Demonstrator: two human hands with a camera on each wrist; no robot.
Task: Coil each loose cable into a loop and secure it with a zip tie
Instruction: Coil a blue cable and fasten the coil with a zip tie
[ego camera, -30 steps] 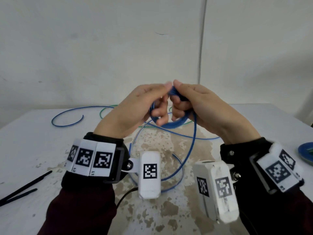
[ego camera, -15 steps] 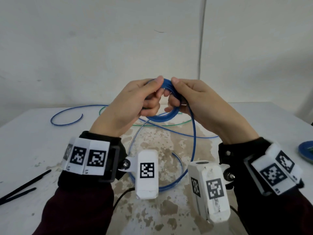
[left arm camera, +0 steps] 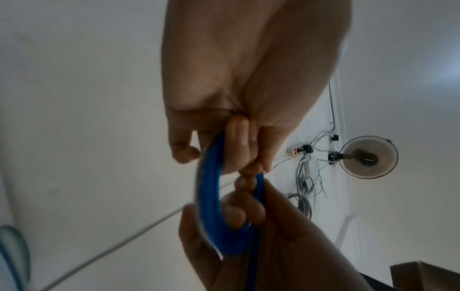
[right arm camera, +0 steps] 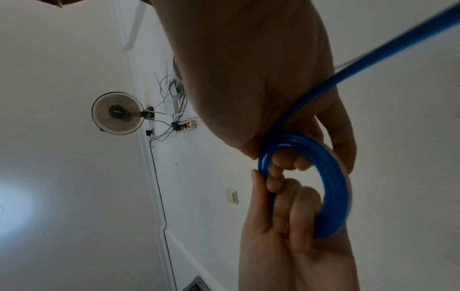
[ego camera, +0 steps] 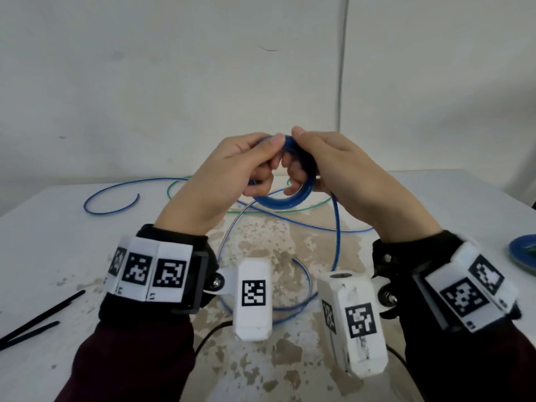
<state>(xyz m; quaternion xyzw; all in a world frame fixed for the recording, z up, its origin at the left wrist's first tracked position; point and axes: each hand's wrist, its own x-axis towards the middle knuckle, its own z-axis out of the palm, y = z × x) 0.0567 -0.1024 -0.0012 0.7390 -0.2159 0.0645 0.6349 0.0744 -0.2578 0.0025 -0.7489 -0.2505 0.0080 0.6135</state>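
Observation:
A blue cable is partly wound into a small tight coil (ego camera: 285, 200) that both hands hold up above the table. My left hand (ego camera: 268, 161) pinches the coil's left side, thumb on top and fingers curled through it. My right hand (ego camera: 298, 161) grips the right side the same way. The unwound blue tail (ego camera: 336, 236) drops from the right hand to the table, curves round and ends at the far left (ego camera: 116, 210). The left wrist view shows the coil (left arm camera: 209, 196) edge-on; the right wrist view shows the coil (right arm camera: 333, 187) and the tail (right arm camera: 373, 59). Black zip ties (ego camera: 37, 323) lie at the left.
A thin green cable (ego camera: 304, 209) lies loose on the white table (ego camera: 72, 256) behind the hands. A blue plate (ego camera: 525, 253) sits at the right edge. The tabletop is stained and chipped in the middle. A plain wall stands close behind.
Both hands have lifted the coil a little higher and shifted their fingers round it. The tail on the table has barely moved.

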